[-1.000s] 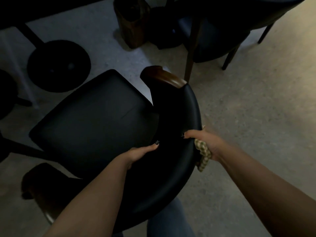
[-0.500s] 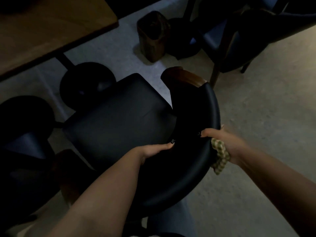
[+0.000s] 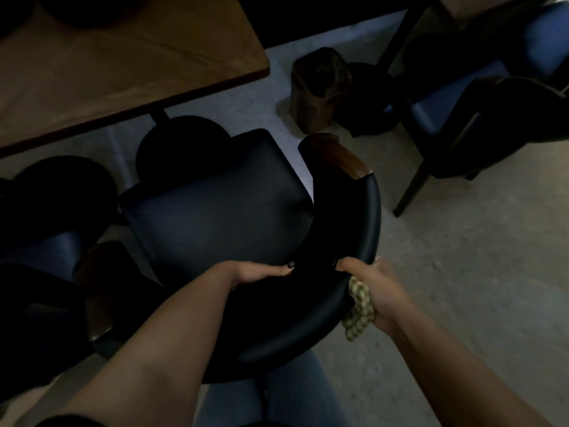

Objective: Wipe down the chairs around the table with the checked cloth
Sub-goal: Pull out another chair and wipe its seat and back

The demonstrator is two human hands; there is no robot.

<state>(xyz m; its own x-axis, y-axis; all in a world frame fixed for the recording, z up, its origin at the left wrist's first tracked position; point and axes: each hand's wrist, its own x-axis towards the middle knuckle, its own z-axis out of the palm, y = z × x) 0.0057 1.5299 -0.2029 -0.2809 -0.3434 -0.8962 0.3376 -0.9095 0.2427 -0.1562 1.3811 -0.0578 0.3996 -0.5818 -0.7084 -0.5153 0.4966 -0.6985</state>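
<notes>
A black padded chair (image 3: 215, 217) with wooden arm ends stands below me, its curved backrest (image 3: 357, 241) nearest. My left hand (image 3: 258, 272) grips the inner side of the backrest, thumb on top. My right hand (image 3: 378, 288) holds the backrest's outer rim and presses the bunched green-and-cream checked cloth (image 3: 358, 312) against it. Part of the cloth hangs below the hand.
A brown wooden table (image 3: 123, 57) fills the upper left, with round black bases (image 3: 181, 140) under it. A small wooden bin (image 3: 320, 87) stands on the floor ahead. A blue-seated chair (image 3: 480, 97) is at the upper right, another chair (image 3: 55, 272) at the left.
The view has lifted, so the table now shows. The chair sits closer to the table than before. Both hands keep the same hold on the backrest.
</notes>
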